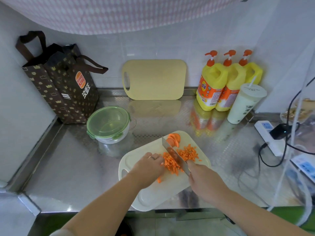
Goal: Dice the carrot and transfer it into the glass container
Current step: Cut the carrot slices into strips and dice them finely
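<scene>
**Carrot part-diced on the white board**

A steel counter carries a white cutting board. The glass container, green lid on, stands apart at the board's ten o'clock. The right hand is wrapped round the handle of a knife, its blade pointing to eleven o'clock. The left hand, fingers curled, bears down on carrot strips at the blade's nine o'clock. Diced carrot lies at its three o'clock, and carrot slices at the board's twelve.

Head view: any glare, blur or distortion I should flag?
Head view: heavy fisheye, the counter edge and wall bow; the steel mirrors the detergent bottles and leaning board; lighting even, shadows faint; far right margin hazy; the knife and diced carrot are readable.
</scene>
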`<state>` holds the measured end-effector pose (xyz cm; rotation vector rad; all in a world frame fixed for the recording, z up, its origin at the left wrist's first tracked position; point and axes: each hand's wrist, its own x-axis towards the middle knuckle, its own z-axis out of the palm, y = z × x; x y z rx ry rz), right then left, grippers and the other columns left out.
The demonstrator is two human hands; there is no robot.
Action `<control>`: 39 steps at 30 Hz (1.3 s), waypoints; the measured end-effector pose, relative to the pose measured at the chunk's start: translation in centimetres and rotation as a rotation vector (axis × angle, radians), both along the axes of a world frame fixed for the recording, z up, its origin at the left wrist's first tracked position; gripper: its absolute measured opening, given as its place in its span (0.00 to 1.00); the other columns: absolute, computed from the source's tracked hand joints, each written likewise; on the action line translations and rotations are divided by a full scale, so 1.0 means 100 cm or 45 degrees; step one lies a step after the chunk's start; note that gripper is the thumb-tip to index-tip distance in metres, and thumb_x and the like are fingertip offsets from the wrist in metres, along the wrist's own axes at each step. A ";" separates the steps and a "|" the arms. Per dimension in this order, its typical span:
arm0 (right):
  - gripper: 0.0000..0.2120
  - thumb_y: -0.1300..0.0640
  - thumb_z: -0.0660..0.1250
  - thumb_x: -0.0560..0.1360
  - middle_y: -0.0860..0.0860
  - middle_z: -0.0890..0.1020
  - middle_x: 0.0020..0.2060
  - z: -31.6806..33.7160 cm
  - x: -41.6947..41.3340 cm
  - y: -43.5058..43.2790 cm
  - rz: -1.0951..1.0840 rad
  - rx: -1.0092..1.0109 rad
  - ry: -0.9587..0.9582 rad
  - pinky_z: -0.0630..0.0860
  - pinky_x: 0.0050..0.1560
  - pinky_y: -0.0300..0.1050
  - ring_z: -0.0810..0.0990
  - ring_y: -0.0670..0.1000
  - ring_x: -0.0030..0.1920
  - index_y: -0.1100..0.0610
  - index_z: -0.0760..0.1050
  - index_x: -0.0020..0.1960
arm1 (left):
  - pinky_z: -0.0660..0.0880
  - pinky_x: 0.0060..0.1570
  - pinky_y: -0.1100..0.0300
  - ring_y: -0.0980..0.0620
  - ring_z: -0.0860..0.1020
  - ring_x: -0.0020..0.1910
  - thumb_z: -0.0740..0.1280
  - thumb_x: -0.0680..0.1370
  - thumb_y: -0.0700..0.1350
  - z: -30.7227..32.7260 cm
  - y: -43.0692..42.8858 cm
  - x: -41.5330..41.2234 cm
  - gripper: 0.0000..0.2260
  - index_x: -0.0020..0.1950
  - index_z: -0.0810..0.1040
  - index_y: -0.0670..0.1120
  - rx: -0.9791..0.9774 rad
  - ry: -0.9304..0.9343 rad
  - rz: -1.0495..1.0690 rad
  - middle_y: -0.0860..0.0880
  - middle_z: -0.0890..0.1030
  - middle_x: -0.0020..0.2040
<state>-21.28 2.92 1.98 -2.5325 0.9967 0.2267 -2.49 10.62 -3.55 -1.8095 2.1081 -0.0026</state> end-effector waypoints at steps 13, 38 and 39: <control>0.10 0.56 0.52 0.81 0.45 0.71 0.39 0.003 -0.001 -0.004 0.006 0.021 0.018 0.73 0.39 0.43 0.74 0.48 0.39 0.52 0.63 0.62 | 0.65 0.62 0.54 0.48 0.70 0.62 0.62 0.79 0.51 0.016 -0.014 0.019 0.13 0.63 0.75 0.55 0.117 0.338 0.368 0.50 0.73 0.63; 0.03 0.57 0.52 0.80 0.48 0.70 0.38 -0.005 0.011 0.014 0.060 0.116 0.009 0.65 0.34 0.43 0.72 0.51 0.38 0.51 0.59 0.49 | 0.67 0.46 0.57 0.48 0.71 0.60 0.62 0.77 0.47 -0.005 0.013 0.001 0.14 0.62 0.72 0.48 0.111 0.531 0.827 0.49 0.72 0.59; 0.04 0.58 0.53 0.80 0.48 0.70 0.37 -0.008 0.012 0.016 0.068 0.122 0.002 0.64 0.33 0.42 0.72 0.51 0.37 0.51 0.59 0.48 | 0.65 0.44 0.57 0.48 0.72 0.60 0.61 0.77 0.47 -0.006 0.015 -0.003 0.13 0.61 0.72 0.48 0.072 0.552 0.912 0.50 0.72 0.58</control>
